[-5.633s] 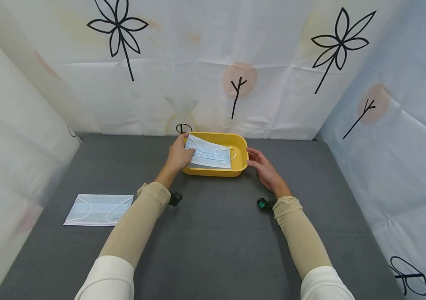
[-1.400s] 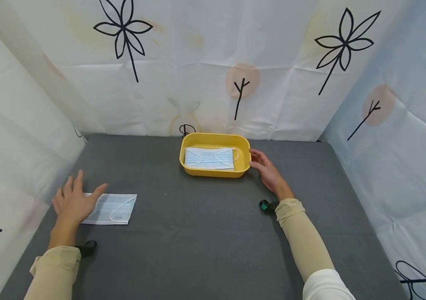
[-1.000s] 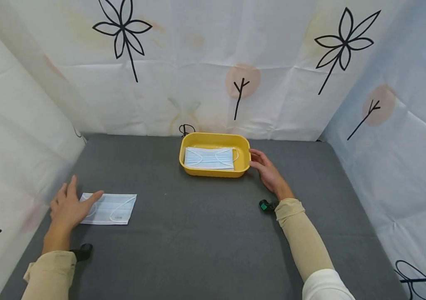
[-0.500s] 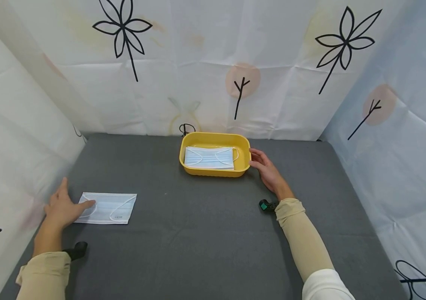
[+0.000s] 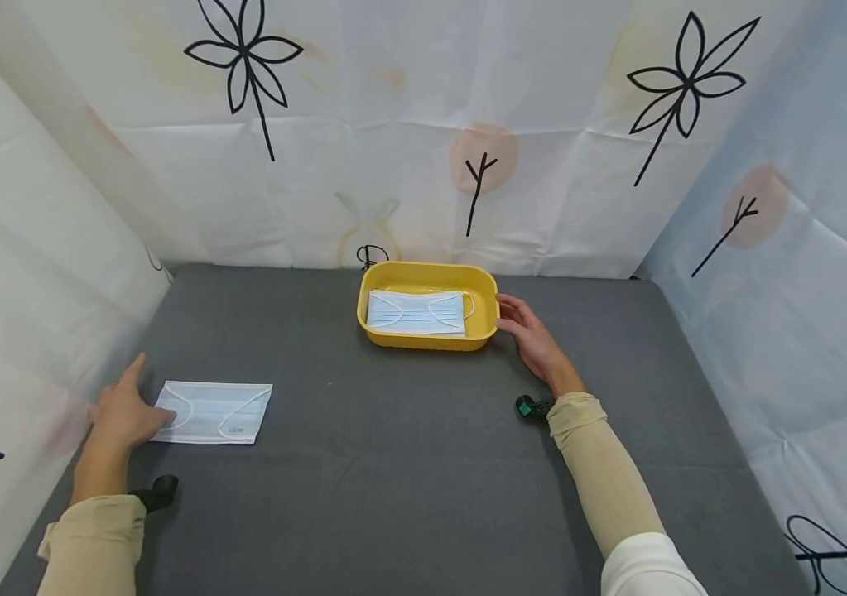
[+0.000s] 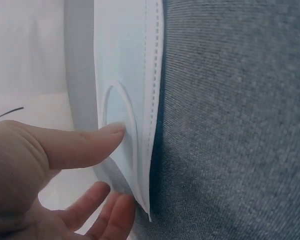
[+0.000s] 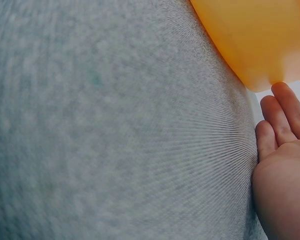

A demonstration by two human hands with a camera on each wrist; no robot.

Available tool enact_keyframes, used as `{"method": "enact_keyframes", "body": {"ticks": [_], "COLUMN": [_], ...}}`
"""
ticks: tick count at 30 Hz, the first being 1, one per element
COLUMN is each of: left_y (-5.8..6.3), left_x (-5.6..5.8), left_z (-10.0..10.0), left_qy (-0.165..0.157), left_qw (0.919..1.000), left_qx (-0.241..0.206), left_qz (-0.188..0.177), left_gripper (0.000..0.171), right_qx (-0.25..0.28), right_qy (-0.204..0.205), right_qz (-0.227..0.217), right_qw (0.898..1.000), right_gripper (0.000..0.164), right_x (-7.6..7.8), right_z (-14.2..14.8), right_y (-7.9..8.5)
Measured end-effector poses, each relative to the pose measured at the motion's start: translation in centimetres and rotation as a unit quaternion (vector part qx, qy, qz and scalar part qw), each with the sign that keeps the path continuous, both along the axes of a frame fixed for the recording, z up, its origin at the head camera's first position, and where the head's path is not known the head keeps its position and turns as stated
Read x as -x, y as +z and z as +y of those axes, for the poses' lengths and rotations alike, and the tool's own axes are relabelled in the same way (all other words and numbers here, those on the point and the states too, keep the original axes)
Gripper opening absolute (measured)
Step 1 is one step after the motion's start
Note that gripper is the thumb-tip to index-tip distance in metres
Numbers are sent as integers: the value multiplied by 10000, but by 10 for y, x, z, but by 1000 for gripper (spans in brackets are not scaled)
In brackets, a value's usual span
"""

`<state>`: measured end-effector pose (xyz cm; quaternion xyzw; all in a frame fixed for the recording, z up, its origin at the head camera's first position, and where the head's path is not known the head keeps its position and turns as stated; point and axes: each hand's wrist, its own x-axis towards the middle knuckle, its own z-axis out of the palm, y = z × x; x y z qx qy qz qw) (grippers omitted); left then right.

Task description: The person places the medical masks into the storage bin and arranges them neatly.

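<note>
A pale blue face mask (image 5: 218,414) with white ear loops lies on the grey table at the left. My left hand (image 5: 121,418) is at its left end, index finger stretched out and thumb (image 6: 97,145) over the mask near an ear loop. The other fingertips are by the mask's edge; the frames do not show them gripping it. At the back stands a yellow tray (image 5: 483,319), with another face mask (image 5: 416,314) flat inside. My right hand (image 5: 535,343) rests against the tray's right end, its fingers loosely extended along the outer wall.
The grey table (image 5: 408,480) reaches to a white printed cloth (image 5: 408,182) behind the tray. More cloth hangs at the left and right sides. Black wrist cameras (image 5: 158,494) sit on both wrists.
My left hand has left the tray, where one mask now lies flat, and come over to the left mask. Lately its thumb has drawn in toward the mask's left edge. The right hand stays put.
</note>
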<state>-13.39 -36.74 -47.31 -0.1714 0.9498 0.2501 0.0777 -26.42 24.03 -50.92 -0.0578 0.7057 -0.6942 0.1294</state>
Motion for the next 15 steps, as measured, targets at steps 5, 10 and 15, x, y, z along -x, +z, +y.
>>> {"method": "enact_keyframes", "body": {"ticks": [5,10,15], "left_y": [3,6,7], "left_x": [-1,-3,0], "left_z": [-6,-12,-14], "left_qy": [-38,-154,-354], "left_qw": [9999,9987,9954], "left_qx": [99,26,-241], "left_qz": [-51,-481,-857], "left_gripper": [103,113,126], "right_qx": [68,35,0], "right_qy": [-1,1,-29], "right_qz": [-14,-41,-67], "right_qw": [10000,10000,10000], "right_gripper": [58,58,59], "right_x": [0,1,1], "right_z": [-1,-1,-1], "right_y": [-1,-1,0]}}
